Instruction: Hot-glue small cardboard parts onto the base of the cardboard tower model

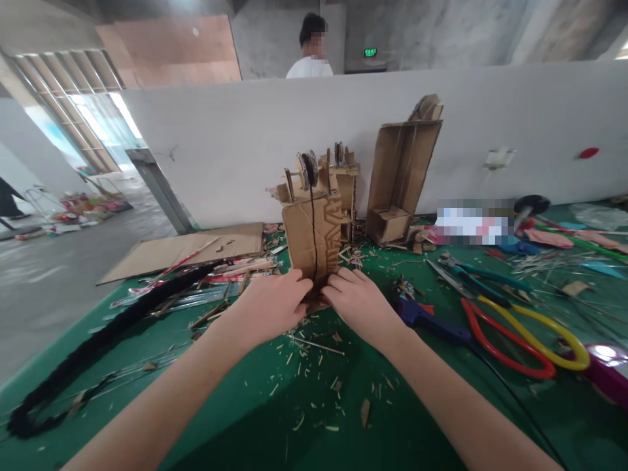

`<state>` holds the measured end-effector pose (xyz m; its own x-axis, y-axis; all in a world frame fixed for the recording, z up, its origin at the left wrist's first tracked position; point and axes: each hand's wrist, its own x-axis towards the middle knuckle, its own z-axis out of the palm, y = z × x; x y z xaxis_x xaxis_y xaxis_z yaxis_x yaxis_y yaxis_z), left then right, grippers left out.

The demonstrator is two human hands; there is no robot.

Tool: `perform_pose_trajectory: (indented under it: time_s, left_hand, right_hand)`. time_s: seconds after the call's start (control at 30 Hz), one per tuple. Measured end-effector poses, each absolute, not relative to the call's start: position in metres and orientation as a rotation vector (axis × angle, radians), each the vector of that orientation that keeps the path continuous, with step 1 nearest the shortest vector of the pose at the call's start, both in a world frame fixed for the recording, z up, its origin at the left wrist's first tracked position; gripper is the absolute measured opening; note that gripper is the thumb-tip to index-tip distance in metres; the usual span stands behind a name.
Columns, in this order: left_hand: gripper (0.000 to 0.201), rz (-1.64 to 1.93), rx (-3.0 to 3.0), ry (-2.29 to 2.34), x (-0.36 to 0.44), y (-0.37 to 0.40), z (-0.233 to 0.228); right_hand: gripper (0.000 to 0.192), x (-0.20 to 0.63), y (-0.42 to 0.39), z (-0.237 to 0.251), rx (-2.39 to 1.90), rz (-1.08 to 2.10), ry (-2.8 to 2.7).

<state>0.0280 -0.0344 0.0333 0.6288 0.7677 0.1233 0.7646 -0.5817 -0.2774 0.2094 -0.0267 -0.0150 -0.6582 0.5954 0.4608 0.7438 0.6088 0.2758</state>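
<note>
A small upright cardboard tower (314,232) stands on the green table (255,418). It carries a spool wheel (308,170) on top, and a black string (313,229) runs down its front. My left hand (275,302) and my right hand (356,302) meet at the tower's base, fingers curled around its bottom edge where the string ends. Whether the fingers pinch the string itself is hidden.
A taller open cardboard box (400,173) leans on the white wall behind. Red and yellow scissors (520,333), a blue glue gun (426,320) and pliers (483,275) lie right. A black braided cord (98,343) and flat cardboard (186,252) lie left. A person (311,49) stands beyond the wall.
</note>
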Motion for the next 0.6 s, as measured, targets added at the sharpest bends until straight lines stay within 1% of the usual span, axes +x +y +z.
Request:
perform_pose_trajectory:
  time_s: [0.23, 0.37, 0.6]
  left_hand:
    - [0.010, 0.017, -2.549, -1.239, 0.0278, -0.0345, 0.0327]
    - [0.011, 0.029, -2.548, -1.240, 0.0282, -0.0351, 0.0330]
    - [0.012, 0.042, -2.568, -1.233, 0.0288, -0.0356, 0.0340]
  right_hand:
    - [0.002, 0.2083, -0.0285, -0.0144, -1.099, -0.658, -2.511]
    - [0.006, 0.2058, -0.0301, -0.0145, -1.120, -0.639, -2.501]
    - [0.002, 0.2032, -0.0309, -0.0152, -1.137, -0.592, -2.493]
